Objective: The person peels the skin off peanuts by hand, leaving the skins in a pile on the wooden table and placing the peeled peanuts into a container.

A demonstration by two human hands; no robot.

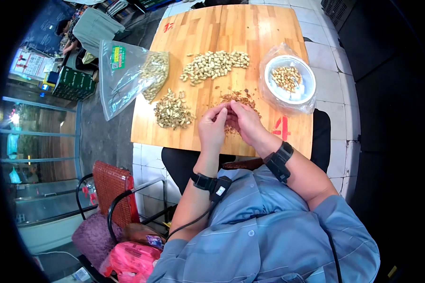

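Note:
My left hand (213, 126) and my right hand (248, 124) meet over the near part of the wooden table (212, 33), fingertips pinched together. Whatever they hold, if anything, is too small or hidden to make out. Just beyond and beneath the fingers lie scattered reddish-brown peanut skins (243, 97). To the left of my left hand is a heap of broken peanut shells (173, 111). A pile of unshelled peanuts (216, 65) spreads farther back. On the right, a white bowl (309, 85) holds shelled peanut kernels (285, 78).
A clear zip bag (120, 89) with unshelled peanuts overhangs the table's left edge. Clear plastic film (267, 59) surrounds the bowl. A chair (112, 188) with a pink bag (133, 259) stands at the lower left. Another person (73, 43) is at the far left.

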